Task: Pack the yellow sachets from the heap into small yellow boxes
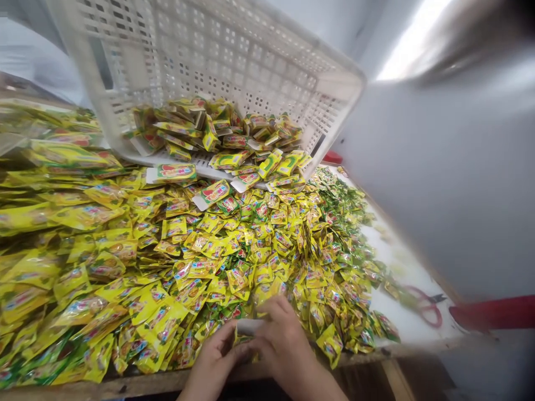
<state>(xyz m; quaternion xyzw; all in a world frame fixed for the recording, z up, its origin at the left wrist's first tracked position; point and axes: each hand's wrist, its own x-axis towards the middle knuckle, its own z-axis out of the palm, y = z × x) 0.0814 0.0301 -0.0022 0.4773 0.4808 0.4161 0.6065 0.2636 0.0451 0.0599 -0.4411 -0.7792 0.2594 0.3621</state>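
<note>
Loose yellow-green foil sachets (125,250) heap across the bench (401,262), more spilling from a tilted white perforated plastic crate (217,50). At the near edge the left hand (213,356) and right hand (284,340) pinch one small sachet bundle (247,327); nearly everything else seemingly lies ungathered.

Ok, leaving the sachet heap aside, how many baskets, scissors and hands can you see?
basket: 1
scissors: 1
hands: 2 (left hand, right hand, both gripping sachets)
Total: 4
</note>
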